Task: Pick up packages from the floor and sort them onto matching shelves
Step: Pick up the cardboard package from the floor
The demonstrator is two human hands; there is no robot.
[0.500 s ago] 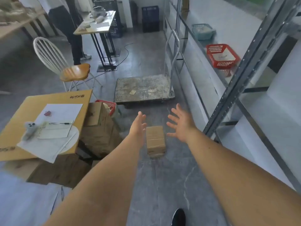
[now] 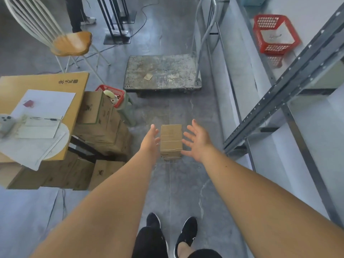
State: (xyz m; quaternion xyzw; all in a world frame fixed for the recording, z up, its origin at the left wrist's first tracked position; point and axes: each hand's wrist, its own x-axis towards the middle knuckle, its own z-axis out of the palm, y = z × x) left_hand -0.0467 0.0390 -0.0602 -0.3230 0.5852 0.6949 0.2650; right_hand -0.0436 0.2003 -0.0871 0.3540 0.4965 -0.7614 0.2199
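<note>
A small brown cardboard package lies on the grey floor straight ahead of my feet. My left hand hovers at its left side, fingers extended, close to the box edge. My right hand is spread open just right of the box, palm facing it. Neither hand holds anything. The grey metal shelf rack rises on the right, with white shelf boards.
A stack of cardboard boxes and a board with papers stand at the left. A flat platform trolley sits beyond the package. A red basket rests on the shelf. A white chair and a person's legs are farther back.
The view has tilted down and moved closer, so my feet now show. Both hands have dropped toward the package and now flank its two sides.
</note>
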